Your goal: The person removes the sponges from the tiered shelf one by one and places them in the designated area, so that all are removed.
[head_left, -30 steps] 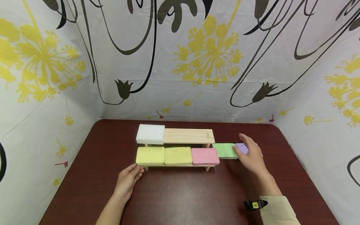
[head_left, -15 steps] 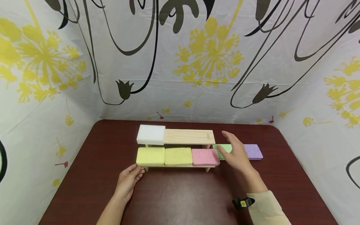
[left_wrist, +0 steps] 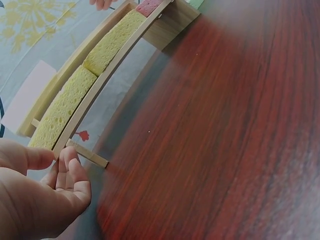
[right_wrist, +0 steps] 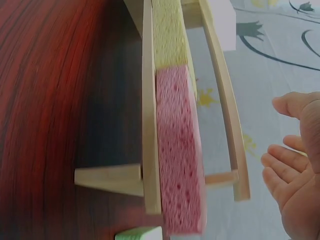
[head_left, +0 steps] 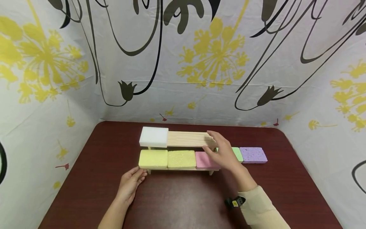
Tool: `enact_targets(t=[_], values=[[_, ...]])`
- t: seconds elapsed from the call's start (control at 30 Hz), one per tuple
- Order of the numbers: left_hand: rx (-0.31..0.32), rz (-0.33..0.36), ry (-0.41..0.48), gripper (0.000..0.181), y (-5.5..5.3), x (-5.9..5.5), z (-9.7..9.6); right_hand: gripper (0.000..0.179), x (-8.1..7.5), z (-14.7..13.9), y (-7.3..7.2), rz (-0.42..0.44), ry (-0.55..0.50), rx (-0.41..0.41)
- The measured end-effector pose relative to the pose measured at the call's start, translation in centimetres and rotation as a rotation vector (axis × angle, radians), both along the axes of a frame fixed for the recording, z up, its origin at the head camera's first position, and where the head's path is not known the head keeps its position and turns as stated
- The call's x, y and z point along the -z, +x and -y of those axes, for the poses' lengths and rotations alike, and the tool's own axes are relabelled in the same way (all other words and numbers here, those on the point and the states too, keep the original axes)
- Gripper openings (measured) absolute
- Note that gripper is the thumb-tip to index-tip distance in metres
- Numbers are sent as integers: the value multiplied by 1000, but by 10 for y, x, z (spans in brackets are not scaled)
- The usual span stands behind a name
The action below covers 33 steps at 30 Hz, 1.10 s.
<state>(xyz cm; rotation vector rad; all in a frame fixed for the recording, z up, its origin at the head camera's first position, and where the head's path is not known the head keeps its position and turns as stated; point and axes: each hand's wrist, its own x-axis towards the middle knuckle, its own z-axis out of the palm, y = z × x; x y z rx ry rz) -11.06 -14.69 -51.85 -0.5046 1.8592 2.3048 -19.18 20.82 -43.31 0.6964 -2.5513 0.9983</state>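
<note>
At the left end of the low two-tier wooden rack, my left hand pinches the front board, thumb on top and fingers beneath. On that board lie two yellow sponges and, at its right end, a pink sponge. A white block, like a melamine sponge, sits on the left of the rear board. My right hand hovers over the rack's right end, thumb and fingers apart, holding nothing. In the head view it covers part of the pink sponge.
A green sponge and a purple sponge lie side by side on the dark red table, right of the rack. Patterned cloth hangs behind the table and on both sides.
My right hand has moved left, from beside the purple sponge, past the green one, to above the rack's right end. My left hand has kept its place on the rack.
</note>
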Motion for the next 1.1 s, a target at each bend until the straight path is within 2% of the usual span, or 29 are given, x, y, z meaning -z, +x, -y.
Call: enact_targets(t=[0.4, 0.67, 1.1], values=[[-15, 0, -9, 50, 0, 0, -1, 60, -4, 30, -4, 98, 46, -40], [-5, -2, -10, 53, -1, 0, -1, 68, -8, 51, -4, 171, 62, -42], [-1, 10, -15, 55, 0, -1, -1, 75, -9, 78, -16, 210, 107, -82]])
